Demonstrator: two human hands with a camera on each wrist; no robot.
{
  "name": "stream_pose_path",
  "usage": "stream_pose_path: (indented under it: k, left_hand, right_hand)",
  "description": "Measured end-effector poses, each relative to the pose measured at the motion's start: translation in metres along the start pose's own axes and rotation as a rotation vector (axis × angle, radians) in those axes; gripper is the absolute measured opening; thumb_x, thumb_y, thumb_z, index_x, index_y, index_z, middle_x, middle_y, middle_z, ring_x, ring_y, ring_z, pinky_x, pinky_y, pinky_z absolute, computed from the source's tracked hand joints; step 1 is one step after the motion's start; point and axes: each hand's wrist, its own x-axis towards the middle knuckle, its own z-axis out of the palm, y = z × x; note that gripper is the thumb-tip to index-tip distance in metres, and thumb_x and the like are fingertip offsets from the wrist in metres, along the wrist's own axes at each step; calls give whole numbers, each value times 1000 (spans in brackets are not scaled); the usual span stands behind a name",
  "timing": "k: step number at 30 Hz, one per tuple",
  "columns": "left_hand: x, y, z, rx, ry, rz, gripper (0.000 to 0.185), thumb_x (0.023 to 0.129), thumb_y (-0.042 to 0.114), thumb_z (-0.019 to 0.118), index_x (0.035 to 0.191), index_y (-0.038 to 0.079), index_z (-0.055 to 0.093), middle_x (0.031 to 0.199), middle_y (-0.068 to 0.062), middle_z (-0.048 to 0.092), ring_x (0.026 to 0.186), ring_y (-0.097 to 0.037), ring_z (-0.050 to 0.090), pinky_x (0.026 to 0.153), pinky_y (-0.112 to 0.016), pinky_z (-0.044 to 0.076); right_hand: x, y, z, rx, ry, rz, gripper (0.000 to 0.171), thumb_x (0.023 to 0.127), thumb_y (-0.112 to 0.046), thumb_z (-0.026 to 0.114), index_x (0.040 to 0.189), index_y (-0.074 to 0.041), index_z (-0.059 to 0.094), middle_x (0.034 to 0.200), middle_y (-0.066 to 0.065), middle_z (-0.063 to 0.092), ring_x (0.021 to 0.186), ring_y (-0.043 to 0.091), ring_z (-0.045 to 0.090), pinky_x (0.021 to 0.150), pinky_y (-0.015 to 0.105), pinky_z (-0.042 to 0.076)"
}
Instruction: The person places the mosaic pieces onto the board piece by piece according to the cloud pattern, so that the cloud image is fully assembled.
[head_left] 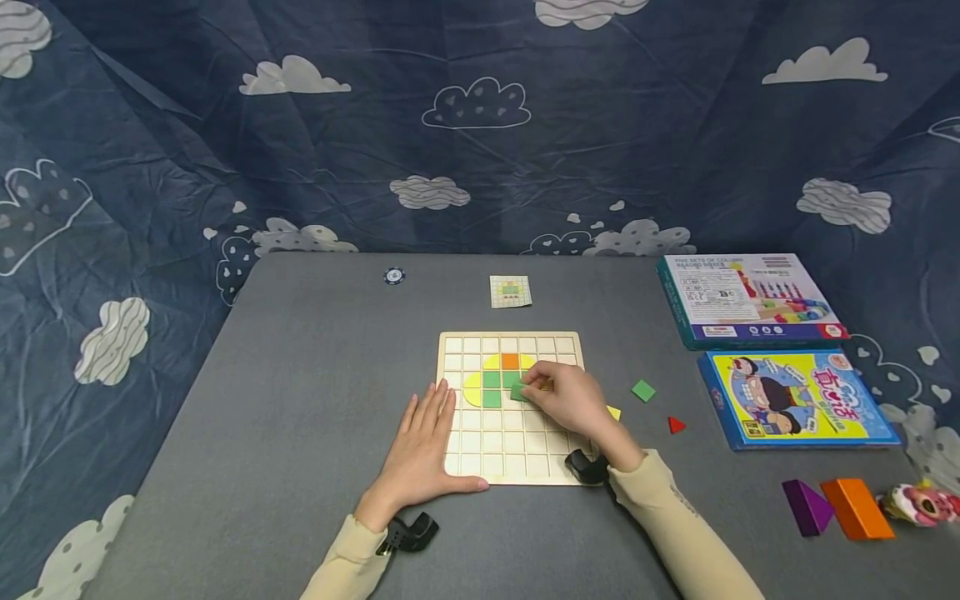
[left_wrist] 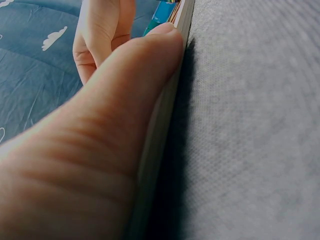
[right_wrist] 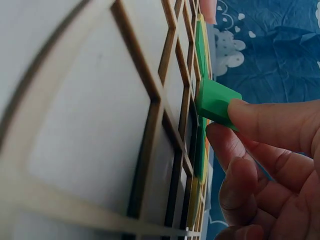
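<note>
Squarely between fingertips (right): green block (head_left: 519, 390)

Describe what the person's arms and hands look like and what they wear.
Both hands, left hand and right hand, are bare. Both arms wear cream long sleeves reaching the wrists. A small black device is strapped at the left wrist, another at the right.

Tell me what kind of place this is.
Probably a tabletop play or recording setup: a grey felt-covered table with a wooden grid puzzle board, boxed children's games, and a cloud-print sheet hung as backdrop.
</note>
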Motion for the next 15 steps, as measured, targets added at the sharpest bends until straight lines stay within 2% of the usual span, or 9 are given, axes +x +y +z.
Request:
stream_pose_path:
  k: [7,15]
  left_hand:
    - [0,0,0,1,0,-5,128,66,86,52,150,-3,12,157,-17,5,143,-28,1,113,-43,0]
    - [0,0,0,-7,3,-2,128,66,85,52,150,-3,13,157,-17,6,143,-28,2,113,-43,0]
  right_hand:
    - [1,-2,4,17,-18,-36,6,83,-19,75,83,-17,69,70,-10,59,53,10,45,50,29,36]
    - [1,-5,5,13,-43,-32,7,83,-20,75,82,-18,69,70,-11,59,55,9,46,54,29,38]
